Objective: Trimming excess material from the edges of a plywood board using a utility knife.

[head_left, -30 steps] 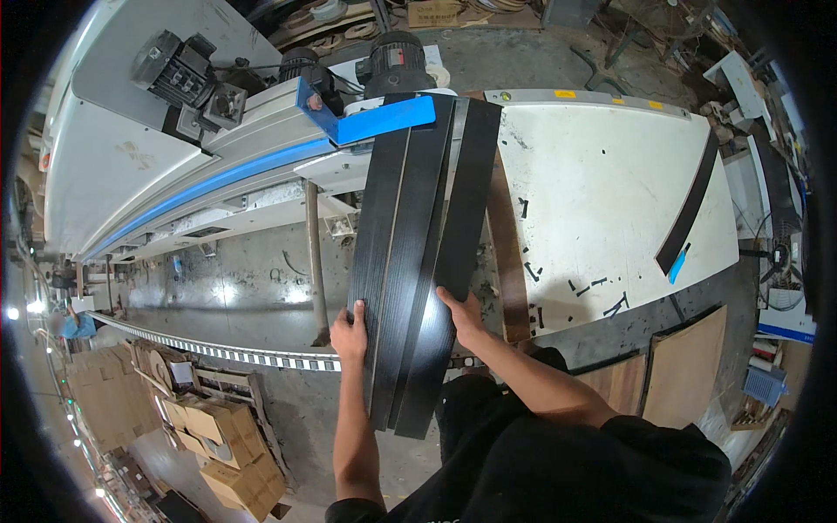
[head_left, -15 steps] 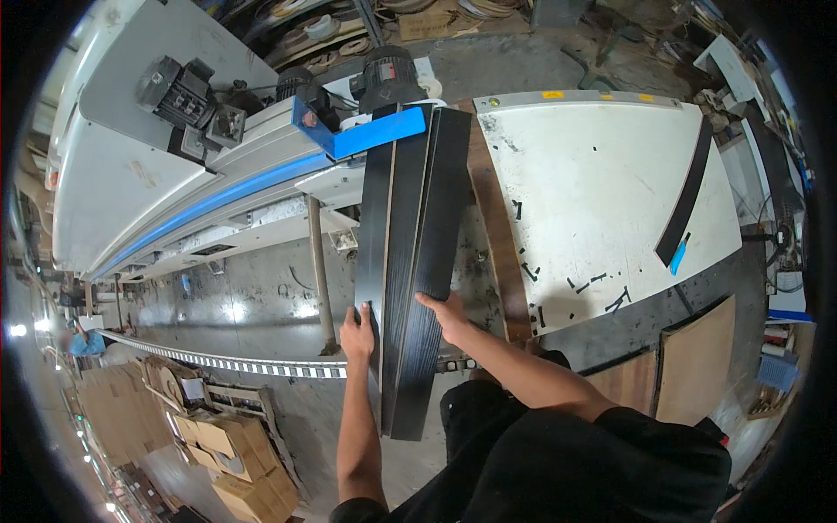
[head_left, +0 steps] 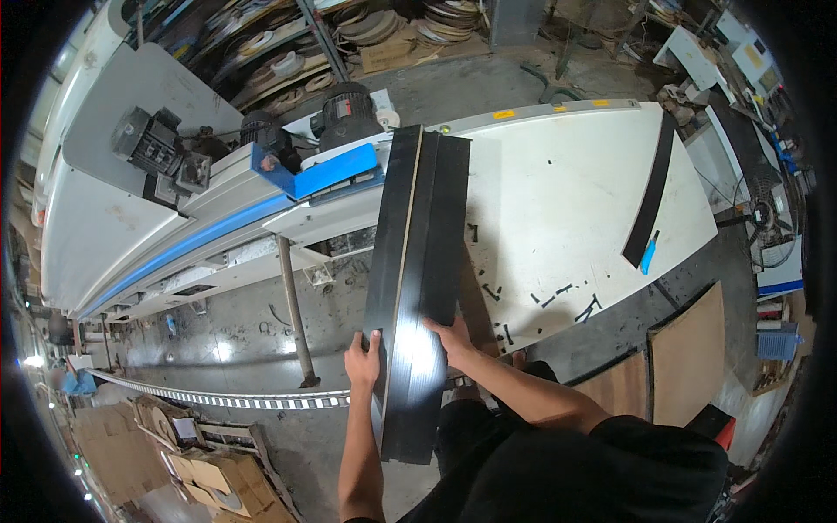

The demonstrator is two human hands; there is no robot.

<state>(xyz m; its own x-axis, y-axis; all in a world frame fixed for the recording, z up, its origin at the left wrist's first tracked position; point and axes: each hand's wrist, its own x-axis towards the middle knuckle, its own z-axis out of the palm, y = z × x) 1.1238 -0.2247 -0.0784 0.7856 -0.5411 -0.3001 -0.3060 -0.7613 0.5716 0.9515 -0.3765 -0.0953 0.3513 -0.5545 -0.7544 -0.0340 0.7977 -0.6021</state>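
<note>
A bundle of long black boards (head_left: 436, 261) lies between my hands, one raw tan edge showing along its length. My left hand (head_left: 363, 359) grips the left side, thumb against the board and fingers wrapped out of sight beneath. On the right side my right hand (head_left: 452, 340) has hold of the boards, its thumb resting on the top face, its other fingers partly hidden. The far end of the bundle reaches past the near left corner of a white-topped table (head_left: 575, 192). Light glares off the top board near my right hand.
A long white machine with a blue strip (head_left: 187, 247) and motors (head_left: 347, 113) stands at left. On the table lie a black strip (head_left: 654, 192), a blue-handled cutter (head_left: 649, 253) and small black scraps (head_left: 589, 308). A roller track (head_left: 227, 399) and cardboard boxes (head_left: 209, 475) are at lower left.
The boards have moved right, away from the machine's blue guard and partly over the table's left edge. They have tilted, so their top face catches light. Both hands keep their hold; the view has shifted.
</note>
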